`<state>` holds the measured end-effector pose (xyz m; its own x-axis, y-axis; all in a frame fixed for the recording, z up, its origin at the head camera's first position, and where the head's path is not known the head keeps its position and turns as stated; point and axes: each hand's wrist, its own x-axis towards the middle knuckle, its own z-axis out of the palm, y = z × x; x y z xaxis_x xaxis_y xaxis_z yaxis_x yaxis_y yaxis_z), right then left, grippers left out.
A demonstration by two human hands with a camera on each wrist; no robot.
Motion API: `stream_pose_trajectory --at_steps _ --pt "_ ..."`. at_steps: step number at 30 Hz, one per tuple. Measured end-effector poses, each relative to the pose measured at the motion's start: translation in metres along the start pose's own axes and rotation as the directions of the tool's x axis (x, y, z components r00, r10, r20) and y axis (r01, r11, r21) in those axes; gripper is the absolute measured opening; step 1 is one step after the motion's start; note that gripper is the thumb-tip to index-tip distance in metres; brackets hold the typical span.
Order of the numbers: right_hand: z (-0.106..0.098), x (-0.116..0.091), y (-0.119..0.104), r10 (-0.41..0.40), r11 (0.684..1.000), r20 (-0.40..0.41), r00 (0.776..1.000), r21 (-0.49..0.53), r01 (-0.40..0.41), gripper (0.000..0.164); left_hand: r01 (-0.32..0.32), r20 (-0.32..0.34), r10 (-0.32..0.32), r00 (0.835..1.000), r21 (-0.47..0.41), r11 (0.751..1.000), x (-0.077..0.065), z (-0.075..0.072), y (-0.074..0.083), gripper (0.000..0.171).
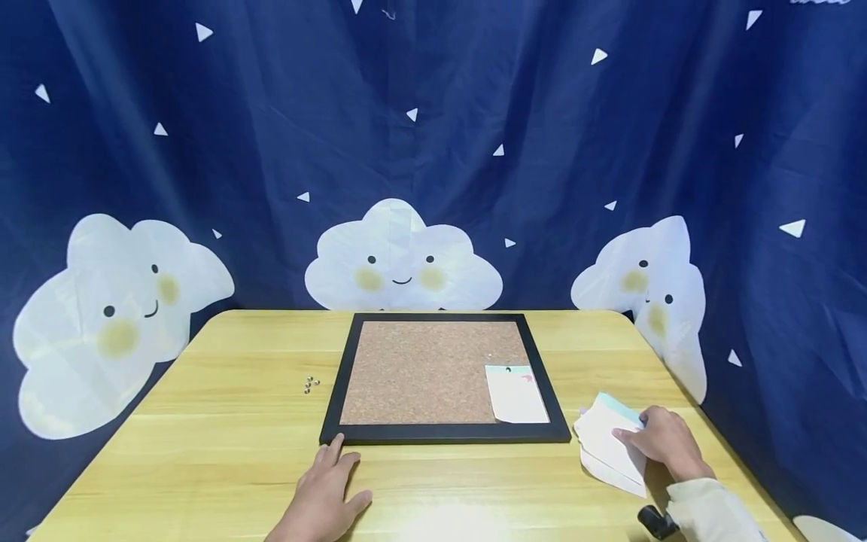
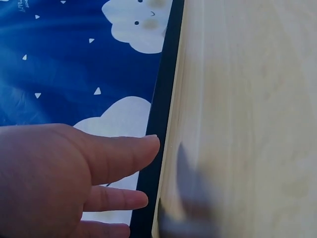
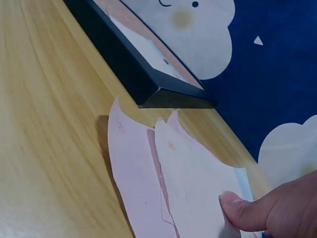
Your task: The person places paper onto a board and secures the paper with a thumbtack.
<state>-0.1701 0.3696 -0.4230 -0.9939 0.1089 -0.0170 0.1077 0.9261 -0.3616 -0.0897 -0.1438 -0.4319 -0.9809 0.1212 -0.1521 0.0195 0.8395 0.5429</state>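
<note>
A cork board (image 1: 433,373) in a black frame lies on the table. One white sheet (image 1: 518,395) with a teal top strip is fastened at its lower right by a small dark pin (image 1: 509,369). My left hand (image 1: 321,489) has its fingers extended, a fingertip at the frame's near left corner. To the right of the board, my right hand (image 1: 667,438) pinches a few paper sheets (image 1: 609,440), thumb on top. In the right wrist view, the top sheet (image 3: 193,173) overlaps pinkish paper (image 3: 133,168) with curled corners; the fingers underneath are hidden.
Several small metallic pins (image 1: 309,385) lie left of the board on the wooden table (image 1: 223,421). Behind the table hangs a dark blue curtain (image 1: 433,150) with clouds and white triangles. A black object (image 1: 655,521) is at the right sleeve.
</note>
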Motion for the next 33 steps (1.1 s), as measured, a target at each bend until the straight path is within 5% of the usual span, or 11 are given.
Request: stream_pose_trajectory --at_steps 20,28,33 --pt "0.009 0.0 0.01 -0.065 0.995 -0.144 0.987 0.065 0.075 0.06 0.004 -0.069 -0.004 0.998 -0.01 1.0 0.007 0.003 0.001 0.082" --pt "0.011 0.001 0.007 -0.035 0.989 -0.229 0.973 0.131 0.066 0.063 0.089 -0.135 -0.073 0.988 0.112 0.99 0.008 -0.001 0.006 0.081" --pt "0.009 0.001 0.006 0.001 0.985 -0.209 0.978 0.171 0.036 0.062 0.062 -0.183 -0.036 0.982 0.141 0.988 0.014 -0.001 0.004 0.078"
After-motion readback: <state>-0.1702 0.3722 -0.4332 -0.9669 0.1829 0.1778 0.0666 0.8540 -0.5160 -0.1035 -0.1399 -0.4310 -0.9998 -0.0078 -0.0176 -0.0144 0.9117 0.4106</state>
